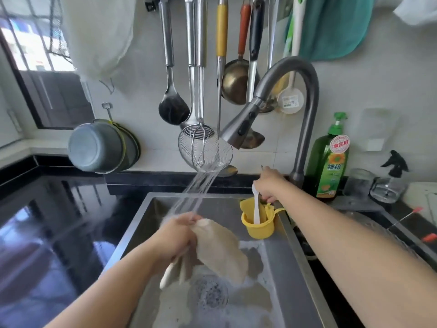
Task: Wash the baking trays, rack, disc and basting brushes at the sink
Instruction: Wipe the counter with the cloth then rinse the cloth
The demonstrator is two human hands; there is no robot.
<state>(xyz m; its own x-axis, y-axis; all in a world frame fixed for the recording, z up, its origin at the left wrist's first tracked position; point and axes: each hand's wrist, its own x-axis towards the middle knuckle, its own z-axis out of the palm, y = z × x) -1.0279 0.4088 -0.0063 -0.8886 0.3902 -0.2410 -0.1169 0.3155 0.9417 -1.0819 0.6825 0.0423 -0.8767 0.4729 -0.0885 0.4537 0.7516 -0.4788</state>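
Black counter (59, 209) all round, steel sink (279, 261) in the middle, ladles and a wire skimmer (203, 147) hanging on the wall behind, and the faucet (238, 129) is running hard, its spray slanting down to the left.

Risk first: that stream strikes right at the left hand's knuckles and the top of the cloth, close to the sink's left edge, so I'd expect splash onto the counter if the hand drifts further out. The sink floor is foamy around the drain (208, 294), and wet soapy fingers could let things slip.

Now the hands. The left hand (175, 240) is clenched around a beige cloth (222, 252) hanging limp over the basin, plus what look like pale handles poking out below, perhaps basting brushes; too blurred to be sure. The right hand (269, 185) reaches to the back corner, fingers pinching something at the yellow holder (257, 223) on the sink wall, just beside a white utensil (256, 204) standing in it. I can't tell exactly what it grasps.

No trays, rack or disc in sight from here.
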